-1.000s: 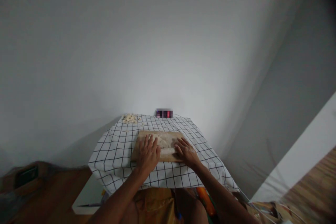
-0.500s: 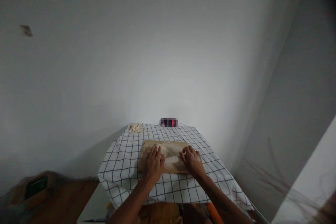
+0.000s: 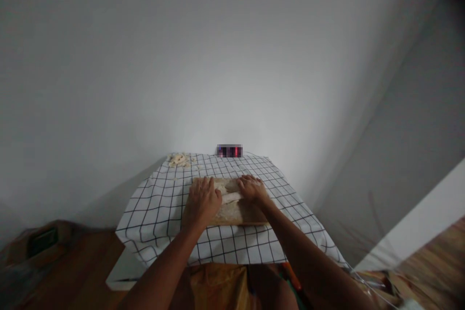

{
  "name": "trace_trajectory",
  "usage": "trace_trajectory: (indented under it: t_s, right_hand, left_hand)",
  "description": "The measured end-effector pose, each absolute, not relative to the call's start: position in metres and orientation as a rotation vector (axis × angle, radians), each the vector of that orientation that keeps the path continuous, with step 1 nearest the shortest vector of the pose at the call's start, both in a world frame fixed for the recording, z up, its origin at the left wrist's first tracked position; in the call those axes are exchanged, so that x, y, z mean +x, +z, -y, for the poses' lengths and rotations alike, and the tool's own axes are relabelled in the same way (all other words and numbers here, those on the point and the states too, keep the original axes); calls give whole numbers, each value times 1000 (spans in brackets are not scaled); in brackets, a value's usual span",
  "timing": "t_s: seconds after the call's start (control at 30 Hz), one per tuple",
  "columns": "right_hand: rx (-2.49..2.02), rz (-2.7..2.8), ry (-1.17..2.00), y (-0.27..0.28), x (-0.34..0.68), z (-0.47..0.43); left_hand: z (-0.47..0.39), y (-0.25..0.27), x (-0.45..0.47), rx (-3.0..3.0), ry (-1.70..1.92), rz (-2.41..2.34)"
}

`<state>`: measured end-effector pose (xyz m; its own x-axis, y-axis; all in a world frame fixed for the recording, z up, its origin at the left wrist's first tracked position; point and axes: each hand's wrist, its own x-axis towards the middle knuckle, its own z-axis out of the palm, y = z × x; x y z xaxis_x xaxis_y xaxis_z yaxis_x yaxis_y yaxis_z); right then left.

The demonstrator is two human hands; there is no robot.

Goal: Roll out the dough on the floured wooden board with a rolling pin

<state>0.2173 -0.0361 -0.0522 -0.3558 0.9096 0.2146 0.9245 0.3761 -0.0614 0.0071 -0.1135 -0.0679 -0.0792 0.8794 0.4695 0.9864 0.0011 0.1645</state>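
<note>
A pale, floury roll that looks like dough lies across a wooden board. My left hand rests palm down over the roll's left end, fingers stretched toward the far edge of the board. Over its right end lies my right hand, also palm down with its fingers extended. Both hands hide the ends of the roll, so only its middle shows. White flour dusts the board around it.
The board stands on a table with a white, black-checked cloth. Pale dough scraps are heaped at the back left corner. A blurred-out dark device stands against the wall. A box sits on the floor at left.
Both hands have moved away from me across the board, and the pale roll has shifted toward the far edge with them. My right fingers, curled before, are now flatter. The view has tilted slightly.
</note>
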Motion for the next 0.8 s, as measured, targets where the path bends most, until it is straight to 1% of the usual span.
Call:
trace_trajectory:
  t_s: [0.23, 0.4, 0.57, 0.67, 0.8]
  right_hand:
    - [-1617, 2212, -151, -77, 232, 75]
    - [-1425, 2107, -201, -109, 250, 104]
    - [-1275, 2046, -205, -136, 262, 121]
    - [-1305, 2084, -182, -134, 262, 112]
    - [-1372, 2224, -147, -111, 255, 84]
  left_hand:
    - [126, -94, 11, -1982, -827, 1854]
    - [143, -113, 10, -2020, -951, 1646]
    - [163, -126, 8, -2076, -974, 1528]
    - [160, -129, 9, -2068, -957, 1544]
    - [141, -121, 11, -2021, -929, 1657]
